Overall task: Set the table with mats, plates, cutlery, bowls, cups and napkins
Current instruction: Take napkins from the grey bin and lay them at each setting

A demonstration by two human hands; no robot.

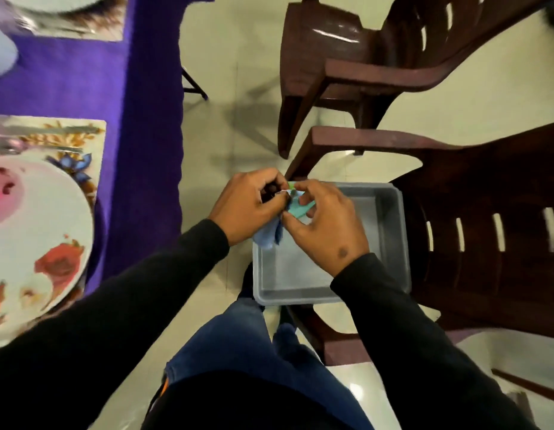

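Observation:
Both hands meet above a grey plastic tub point(390, 240) that rests on a brown chair. My left hand point(250, 206) grips a blue cloth napkin point(267, 237) that hangs below its palm. My right hand point(325, 225) pinches a teal napkin point(300, 209) next to it, with a bit of green showing at the fingertips. On the purple-clothed table point(83, 82) at the left lies a floral mat point(80, 135) carrying a white flowered plate point(43, 231). A second mat and plate point(61, 1) sit at the top left.
Two brown plastic chairs stand on the pale tiled floor: one point(492, 243) under the tub at the right, another point(378, 57) behind it. A folding table leg point(193, 82) shows beside the cloth's edge. My legs in blue jeans are below.

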